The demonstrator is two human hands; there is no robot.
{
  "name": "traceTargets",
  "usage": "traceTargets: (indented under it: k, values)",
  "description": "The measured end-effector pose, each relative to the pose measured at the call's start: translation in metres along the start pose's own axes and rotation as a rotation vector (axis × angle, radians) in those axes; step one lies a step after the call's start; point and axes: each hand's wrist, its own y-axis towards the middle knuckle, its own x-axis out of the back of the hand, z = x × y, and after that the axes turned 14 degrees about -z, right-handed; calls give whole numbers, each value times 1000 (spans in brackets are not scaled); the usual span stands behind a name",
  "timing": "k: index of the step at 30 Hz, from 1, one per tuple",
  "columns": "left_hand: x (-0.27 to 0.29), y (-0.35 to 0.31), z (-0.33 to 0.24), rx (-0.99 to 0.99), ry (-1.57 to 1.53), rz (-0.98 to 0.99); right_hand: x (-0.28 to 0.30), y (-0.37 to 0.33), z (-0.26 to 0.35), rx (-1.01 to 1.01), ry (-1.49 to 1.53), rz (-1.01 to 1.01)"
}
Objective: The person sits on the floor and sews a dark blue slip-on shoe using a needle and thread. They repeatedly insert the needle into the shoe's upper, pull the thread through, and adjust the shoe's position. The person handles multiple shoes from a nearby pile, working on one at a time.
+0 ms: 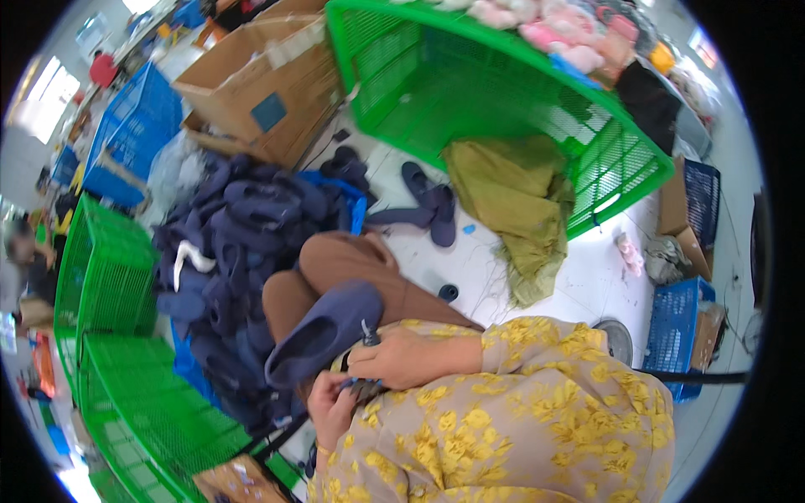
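A navy clog-style slipper (327, 331) rests on my brown-trousered lap, its opening facing up. Just beside its near edge, my right hand (398, 356) is closed around a small dark-handled tool (370, 335) with a thin metallic tip. My left hand (331, 407) is below it, close to the right one, fingers pinched together near a small dark piece (365, 389). What exactly that piece is, I cannot make out. To the left of my knees lies a big heap of navy slippers (260, 210), with one white strip on it.
Green plastic crates (117, 277) stand at the left, and a large green crate (402, 109) lies ahead beside an olive cloth (520, 201). Loose slippers (432, 205) are on the white floor. A cardboard box (260, 84) stands beyond the heap; a blue basket (671, 327) is at the right.
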Motion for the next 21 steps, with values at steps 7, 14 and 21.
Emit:
traceTargets:
  k: [7, 14, 21]
  values:
    - [-4, 0, 2, 114, -67, 0, 12, 17, 11, -91, 167, -287]
    - [-3, 1, -9, 142, -180, 63, -2, 6, -1, -181, 163, -92]
    - [-3, 9, 7, -6, -66, 2, -7, 7, 0, 15, -30, 47]
